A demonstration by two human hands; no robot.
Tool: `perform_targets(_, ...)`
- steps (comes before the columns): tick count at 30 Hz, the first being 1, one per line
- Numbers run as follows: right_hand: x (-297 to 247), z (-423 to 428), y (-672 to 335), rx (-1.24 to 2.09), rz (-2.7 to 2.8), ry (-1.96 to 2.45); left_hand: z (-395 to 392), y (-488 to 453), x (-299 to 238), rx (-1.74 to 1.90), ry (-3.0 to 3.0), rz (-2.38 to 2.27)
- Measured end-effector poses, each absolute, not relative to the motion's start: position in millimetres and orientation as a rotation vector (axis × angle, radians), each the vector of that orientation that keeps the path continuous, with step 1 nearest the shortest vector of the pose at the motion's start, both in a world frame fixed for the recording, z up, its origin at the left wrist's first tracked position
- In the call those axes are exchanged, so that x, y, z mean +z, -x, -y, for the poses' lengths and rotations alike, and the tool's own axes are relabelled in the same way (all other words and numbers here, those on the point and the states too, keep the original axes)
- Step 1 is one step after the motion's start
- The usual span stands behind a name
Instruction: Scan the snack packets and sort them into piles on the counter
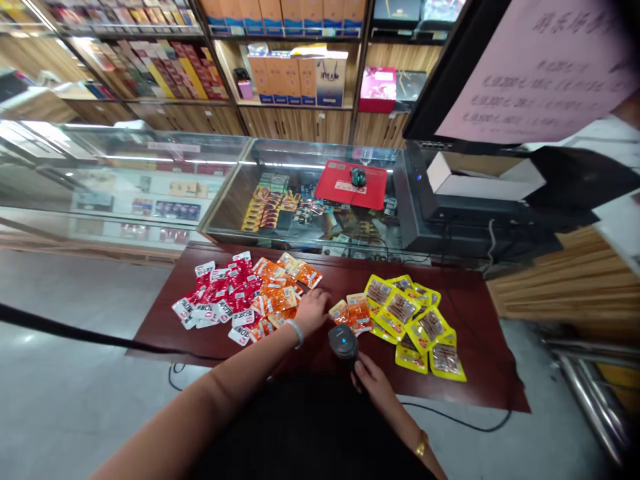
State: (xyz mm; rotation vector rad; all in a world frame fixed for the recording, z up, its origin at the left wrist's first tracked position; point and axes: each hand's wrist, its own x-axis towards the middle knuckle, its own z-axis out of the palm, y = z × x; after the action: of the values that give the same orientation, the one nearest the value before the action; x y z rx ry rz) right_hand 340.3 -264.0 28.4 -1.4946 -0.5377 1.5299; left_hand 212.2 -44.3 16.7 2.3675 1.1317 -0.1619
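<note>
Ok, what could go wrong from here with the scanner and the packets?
The left hand rests on the orange packets, which overlap the red packets; pulling one out could mix the piles. The scanner in the right hand sits close to two loose packets and the yellow packets, so it might read the wrong code.

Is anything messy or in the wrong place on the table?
Two orange packets lie apart from the orange pile, beside the yellow packets, near the left hand. The piles, red packets too, are loose and overlapping. Nothing looks torn or spilled. The right hand holds a scanner.
</note>
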Motion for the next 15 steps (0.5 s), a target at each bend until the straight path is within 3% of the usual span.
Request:
perform_targets(8, 17, 291, -343, 1.469, 0.367, 1.534, 59, -270, -4, -0.369, -2.663, -0.684)
perform_targets(15, 21, 282, -340, 1.472, 0.382, 1.537, 48, -249, -11, -0.439, -2.378, -0.921)
